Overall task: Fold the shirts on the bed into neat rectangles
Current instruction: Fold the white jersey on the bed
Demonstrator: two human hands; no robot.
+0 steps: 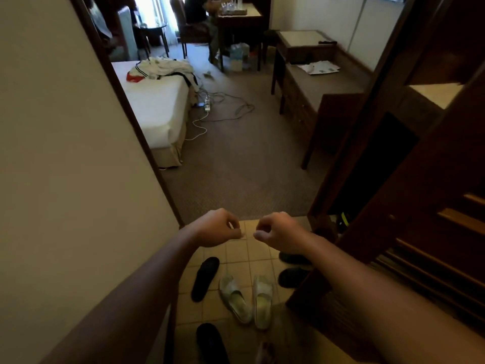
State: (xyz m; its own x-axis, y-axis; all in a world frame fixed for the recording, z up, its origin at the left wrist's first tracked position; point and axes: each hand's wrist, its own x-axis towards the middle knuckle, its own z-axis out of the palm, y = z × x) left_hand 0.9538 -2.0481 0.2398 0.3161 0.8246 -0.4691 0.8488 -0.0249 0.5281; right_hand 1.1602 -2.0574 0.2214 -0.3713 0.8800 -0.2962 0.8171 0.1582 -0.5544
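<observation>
A heap of crumpled shirts [168, 69], mostly white with black trim and one red piece, lies on the white bed [154, 106] far ahead on the left, beyond a doorway. Both my arms reach forward in the entry hall, well short of the bed. My left hand [217, 228] and my right hand [278, 231] hang side by side over the tiled floor, fingers curled loosely inward, holding nothing. The bed's head end is hidden behind the left wall.
Slippers and dark shoes [246, 298] are scattered on the tiles below my hands. Cables and a power strip [210, 106] trail over the carpet beside the bed. A wooden bench [322, 82] and wardrobe [420, 206] line the right. A person sits at a desk [236, 19] at the back.
</observation>
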